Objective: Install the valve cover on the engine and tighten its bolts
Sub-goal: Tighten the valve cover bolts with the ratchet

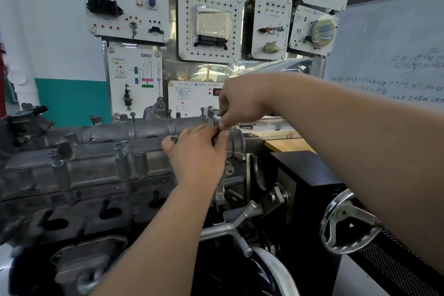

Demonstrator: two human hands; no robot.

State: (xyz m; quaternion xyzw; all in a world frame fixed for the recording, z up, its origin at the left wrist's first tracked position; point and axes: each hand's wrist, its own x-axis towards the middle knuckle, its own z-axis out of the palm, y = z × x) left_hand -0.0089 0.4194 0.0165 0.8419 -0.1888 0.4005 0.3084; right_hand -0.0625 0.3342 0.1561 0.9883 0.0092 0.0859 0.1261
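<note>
The grey cast valve cover [101, 151] lies on top of the engine [79, 202], running from left to centre. Several bolts [118, 149] stand in its bosses along the near and far edges. At the cover's right end, my left hand [197, 151] pinches a small dark part, mostly hidden between its fingertips. Just above it, my right hand [242, 101] grips the round silver head of a ratchet tool [218, 116]; the rest of the tool is hidden by the hand.
A training board with white component panels [209, 24] stands behind the engine. A metal handwheel [346, 223] on the engine stand sits at the lower right, by a black box [307, 170]. A whiteboard [396, 55] fills the right. Metal coolant pipes [230, 223] jut out below.
</note>
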